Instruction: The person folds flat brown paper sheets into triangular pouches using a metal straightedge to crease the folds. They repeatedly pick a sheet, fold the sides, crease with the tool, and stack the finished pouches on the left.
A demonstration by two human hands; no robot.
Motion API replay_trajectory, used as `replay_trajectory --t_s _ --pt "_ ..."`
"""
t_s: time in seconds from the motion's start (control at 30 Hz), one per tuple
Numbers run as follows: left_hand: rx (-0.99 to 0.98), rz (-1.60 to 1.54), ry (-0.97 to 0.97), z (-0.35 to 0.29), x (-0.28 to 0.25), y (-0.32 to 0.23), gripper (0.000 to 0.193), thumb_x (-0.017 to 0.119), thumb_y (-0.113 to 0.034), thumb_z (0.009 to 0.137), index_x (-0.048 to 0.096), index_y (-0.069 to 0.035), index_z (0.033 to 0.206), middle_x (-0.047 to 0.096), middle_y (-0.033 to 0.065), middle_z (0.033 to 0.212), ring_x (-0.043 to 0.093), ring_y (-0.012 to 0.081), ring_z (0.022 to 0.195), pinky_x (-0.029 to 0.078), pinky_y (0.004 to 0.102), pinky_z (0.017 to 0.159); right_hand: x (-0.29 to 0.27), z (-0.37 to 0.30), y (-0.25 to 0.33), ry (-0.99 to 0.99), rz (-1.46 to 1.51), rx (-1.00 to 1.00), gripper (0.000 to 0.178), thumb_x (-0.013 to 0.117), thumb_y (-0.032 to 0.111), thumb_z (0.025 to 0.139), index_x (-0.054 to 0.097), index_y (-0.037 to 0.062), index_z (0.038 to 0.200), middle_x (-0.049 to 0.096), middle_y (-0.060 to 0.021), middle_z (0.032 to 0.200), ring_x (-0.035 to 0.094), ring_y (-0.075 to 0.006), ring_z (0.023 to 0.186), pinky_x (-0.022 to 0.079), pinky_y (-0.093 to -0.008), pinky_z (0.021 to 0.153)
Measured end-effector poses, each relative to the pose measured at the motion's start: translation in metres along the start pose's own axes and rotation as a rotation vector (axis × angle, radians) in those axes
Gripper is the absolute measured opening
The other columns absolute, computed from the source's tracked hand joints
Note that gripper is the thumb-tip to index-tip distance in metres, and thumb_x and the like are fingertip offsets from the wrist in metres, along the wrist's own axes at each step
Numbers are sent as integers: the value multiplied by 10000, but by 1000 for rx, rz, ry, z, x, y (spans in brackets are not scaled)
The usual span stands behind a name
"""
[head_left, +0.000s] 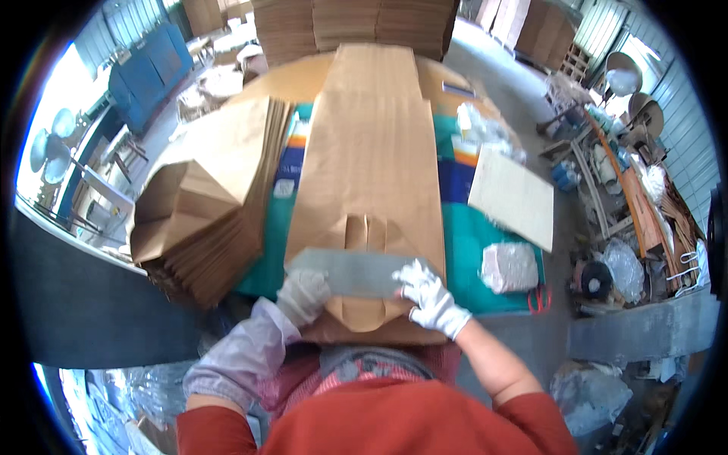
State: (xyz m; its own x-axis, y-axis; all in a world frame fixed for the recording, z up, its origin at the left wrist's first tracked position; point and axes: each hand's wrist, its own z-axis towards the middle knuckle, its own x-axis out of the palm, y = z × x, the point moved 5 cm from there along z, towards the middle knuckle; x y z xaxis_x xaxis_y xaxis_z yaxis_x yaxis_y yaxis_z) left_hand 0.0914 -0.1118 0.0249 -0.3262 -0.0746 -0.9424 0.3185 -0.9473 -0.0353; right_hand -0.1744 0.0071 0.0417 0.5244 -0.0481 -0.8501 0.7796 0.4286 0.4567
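A flat brown paper bag (371, 159) lies lengthwise before me, its near end folded open into a diamond-shaped bottom. Across that folded end sits a grey, partly see-through rectangular plate (353, 273). My left hand (303, 296), in a white glove and a pale sleeve cover, grips the plate's left end. At the right end, my right hand (428, 296), also gloved, has its thumb and fingers on the plate's edge. To the left leans a thick stack of brown paper bags (205, 220), the front one with its bottom folded open.
A green sheet (474, 250) lies under the bag. On its right are a whitish board (512, 197), a plastic-wrapped block (509, 267) and red loops (539, 299). Tall brown paper stacks (353, 30) stand beyond the table. Clutter and a fan (644, 114) are at far right.
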Motion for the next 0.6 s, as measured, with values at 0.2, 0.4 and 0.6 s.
replay_trajectory --t_s 0.2,0.4,0.6 --pt "-416 -212 138 -2 30 19 256 749 -245 836 781 -95 1041 747 118 1068 686 302 1058 538 414 936 18 -11 -20 0 -142 468 355 887 305 657 739 147 938 703 -94 1104 667 -335 1040 549 -466 905" --pt "-1016 -464 645 41 -14 30 572 925 -414 685 760 -113 1143 675 168 1261 625 335 1225 491 399 1045 11 11 -17 43 -398 702 634 880 554 720 693 148 1170 628 -118 1368 609 -326 1227 528 -418 999" --pt "-979 -152 731 87 -30 56 1031 962 -474 642 483 -161 1499 545 139 1497 500 350 1417 447 466 1140 -19 58 -23 347 -328 907 1003 852 716 671 555 79 1386 596 -135 1370 583 -299 1315 521 -389 1047"
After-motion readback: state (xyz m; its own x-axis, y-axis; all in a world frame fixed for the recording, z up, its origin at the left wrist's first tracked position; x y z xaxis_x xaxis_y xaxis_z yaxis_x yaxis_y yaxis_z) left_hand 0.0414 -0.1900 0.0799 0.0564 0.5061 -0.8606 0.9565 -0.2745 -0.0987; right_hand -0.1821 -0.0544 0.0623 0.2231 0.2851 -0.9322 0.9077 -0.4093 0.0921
